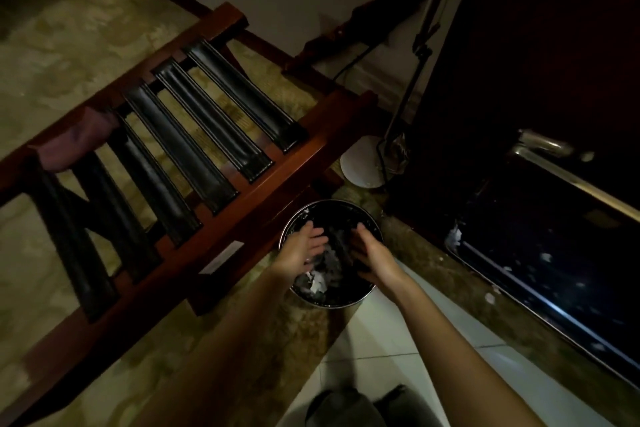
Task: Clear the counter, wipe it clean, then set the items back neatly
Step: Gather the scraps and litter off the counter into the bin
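1. Hands over the bin [331, 253]: the left hand [304, 248] hovers above its mouth with fingers spread and nothing in them; the right hand [369, 253] reaches in beside it, and in this dim light I cannot tell whether it grips anything dark.
2. Rubbish is going out, by my reading, so this is the clearing step; wiping has not begun.
3. White scraps [317, 282] lie inside the bin, just under the left hand.
4. The counter [554, 236], to the right of the bin, has pale bits scattered on its dark top, so the next move likely calls for turning back to gather those.
5. A wooden rack [194, 156] with black straps stands touching the bin's left side.
6. A lamp base [360, 163] and its cord sit just beyond the bin, crowding the gap to the counter.
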`<action>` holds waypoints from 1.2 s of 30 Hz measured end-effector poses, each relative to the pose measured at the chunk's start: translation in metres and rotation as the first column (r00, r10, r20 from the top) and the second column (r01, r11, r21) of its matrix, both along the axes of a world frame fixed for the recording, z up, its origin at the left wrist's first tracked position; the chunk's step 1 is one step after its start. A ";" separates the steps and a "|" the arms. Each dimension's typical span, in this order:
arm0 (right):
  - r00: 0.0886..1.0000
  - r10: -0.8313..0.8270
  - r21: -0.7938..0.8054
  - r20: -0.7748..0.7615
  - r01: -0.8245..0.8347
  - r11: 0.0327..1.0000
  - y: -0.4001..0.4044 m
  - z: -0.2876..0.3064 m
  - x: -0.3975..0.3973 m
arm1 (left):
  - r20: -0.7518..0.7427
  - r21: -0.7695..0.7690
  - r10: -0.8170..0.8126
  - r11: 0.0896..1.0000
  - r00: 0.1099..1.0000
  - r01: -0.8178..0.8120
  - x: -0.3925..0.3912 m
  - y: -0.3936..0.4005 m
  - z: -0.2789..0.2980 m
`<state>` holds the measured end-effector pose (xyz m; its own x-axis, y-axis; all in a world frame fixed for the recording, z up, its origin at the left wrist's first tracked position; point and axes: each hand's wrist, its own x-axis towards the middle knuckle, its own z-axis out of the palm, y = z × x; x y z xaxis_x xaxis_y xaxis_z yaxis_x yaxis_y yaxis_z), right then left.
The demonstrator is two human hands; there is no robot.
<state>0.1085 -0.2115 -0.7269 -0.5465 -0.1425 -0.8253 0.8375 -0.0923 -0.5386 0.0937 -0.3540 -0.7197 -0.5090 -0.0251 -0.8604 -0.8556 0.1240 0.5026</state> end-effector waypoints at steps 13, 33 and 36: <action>0.983 -0.161 -0.104 -0.093 0.152 0.983 0.031 0.181 0.004 | -0.174 0.091 -0.302 0.943 0.937 0.320 0.005 0.020 0.209; 0.710 0.103 0.203 -0.697 0.058 0.977 0.176 0.669 0.085 | -0.688 -0.051 -0.510 0.744 0.516 0.667 0.029 0.131 0.690; 0.670 0.061 0.227 -0.740 0.164 0.960 0.216 0.700 0.107 | -0.746 -0.070 -0.498 0.718 0.441 0.693 0.041 0.176 0.723</action>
<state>0.2156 0.0046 -0.0269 -0.9870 0.0561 -0.1504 0.1558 0.1096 -0.9817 0.1345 -0.1778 0.0034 -0.7329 0.6538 -0.1880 -0.0050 0.2711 0.9625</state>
